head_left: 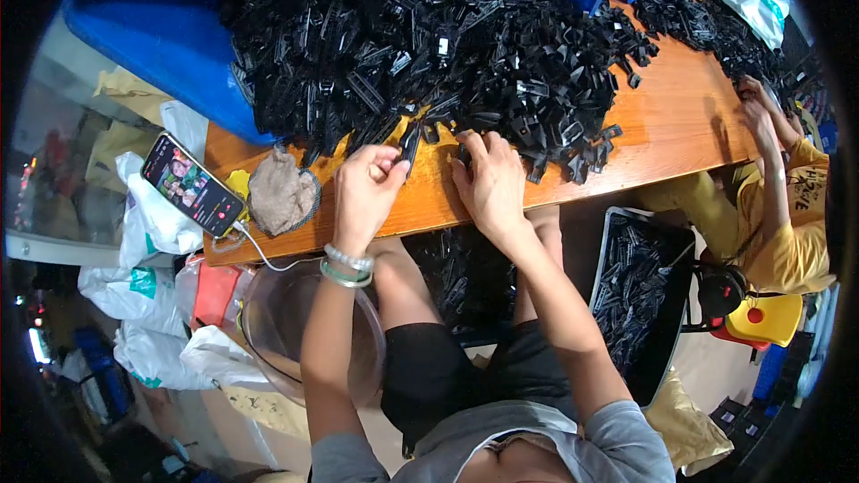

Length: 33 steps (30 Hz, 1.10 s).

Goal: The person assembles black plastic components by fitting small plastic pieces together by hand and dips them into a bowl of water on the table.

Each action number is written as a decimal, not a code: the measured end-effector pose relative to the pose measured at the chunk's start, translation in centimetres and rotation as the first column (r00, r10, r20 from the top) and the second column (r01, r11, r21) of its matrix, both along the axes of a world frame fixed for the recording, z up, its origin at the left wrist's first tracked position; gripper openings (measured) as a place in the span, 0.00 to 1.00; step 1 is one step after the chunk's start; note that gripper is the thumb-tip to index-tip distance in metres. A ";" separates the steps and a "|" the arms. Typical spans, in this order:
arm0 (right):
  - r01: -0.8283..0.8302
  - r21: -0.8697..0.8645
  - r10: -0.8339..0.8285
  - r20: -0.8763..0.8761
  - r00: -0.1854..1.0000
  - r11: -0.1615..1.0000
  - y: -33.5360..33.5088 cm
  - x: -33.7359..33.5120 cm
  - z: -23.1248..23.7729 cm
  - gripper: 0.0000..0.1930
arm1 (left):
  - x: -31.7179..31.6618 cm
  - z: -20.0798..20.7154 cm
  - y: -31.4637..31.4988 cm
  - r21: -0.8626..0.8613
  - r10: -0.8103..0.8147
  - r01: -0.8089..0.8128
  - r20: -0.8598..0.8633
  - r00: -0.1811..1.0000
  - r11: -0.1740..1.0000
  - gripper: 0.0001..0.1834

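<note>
My left hand (365,192) is closed at the near side of the wooden table (658,148), pinching a narrow black plastic part (409,141) between thumb and fingers. To its right, my right hand (492,183) is bent over the table edge, fingers curled round a small dark piece (463,155) that is mostly hidden. Just beyond both hands spreads a large heap of black plastic parts (358,63), long ribbed strips on the left and shorter angular pieces on the right. Pale bracelets (347,266) circle my left wrist.
A blue bin (152,45) lies tipped behind the heap. At left are a lit phone (192,183) on a cable and a brown cloth (279,190). Below stand a clear tub (313,331) and a black crate (640,286) of parts. Another person in yellow (787,224) works at right.
</note>
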State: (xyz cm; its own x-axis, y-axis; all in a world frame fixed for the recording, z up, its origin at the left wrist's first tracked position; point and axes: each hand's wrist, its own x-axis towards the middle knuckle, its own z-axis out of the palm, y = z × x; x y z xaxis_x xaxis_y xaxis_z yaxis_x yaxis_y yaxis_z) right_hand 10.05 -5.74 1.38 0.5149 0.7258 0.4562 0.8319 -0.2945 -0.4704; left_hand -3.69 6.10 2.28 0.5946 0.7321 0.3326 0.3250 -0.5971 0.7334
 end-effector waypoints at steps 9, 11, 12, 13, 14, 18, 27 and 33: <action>-0.076 0.106 0.081 -0.045 0.996 0.991 -2.1 0.7 -0.4 0.14 | -2.0 1.4 -0.5 0.185 -0.113 0.130 -0.100 0.989 0.974 0.12; -0.051 0.096 0.055 -0.041 0.998 0.994 -2.6 0.7 -0.2 0.13 | -1.9 1.3 -0.3 0.209 -0.176 0.204 -0.147 0.973 0.956 0.12; -0.084 0.154 0.110 -0.172 0.979 0.985 -2.7 0.5 -0.3 0.12 | -1.9 1.3 -0.5 0.192 -0.211 0.241 -0.163 0.964 0.951 0.12; -0.108 0.214 0.170 -0.296 0.940 0.971 -2.8 0.4 -0.4 0.11 | -1.9 1.2 -0.6 0.173 -0.247 0.277 -0.178 0.953 0.945 0.12; -0.110 0.214 0.172 -0.297 0.939 0.971 -3.0 0.3 -0.3 0.11 | -1.5 0.9 -1.0 0.102 -0.285 0.294 -0.097 0.954 0.950 0.13; -0.258 0.130 0.289 -0.434 0.853 0.957 -4.0 0.9 0.7 0.11 | -1.1 0.1 -1.3 0.028 -0.297 0.298 -0.046 0.954 0.954 0.12; -0.418 0.150 0.443 -0.365 0.819 0.896 -3.0 1.4 0.5 0.13 | -0.6 0.0 -1.0 0.110 -0.410 0.413 -0.051 0.911 0.904 0.09; -0.441 0.156 0.461 -0.439 0.771 0.884 -5.0 1.3 1.5 0.12 | -1.0 1.2 0.6 -0.022 -0.385 0.385 -0.019 0.923 0.923 0.20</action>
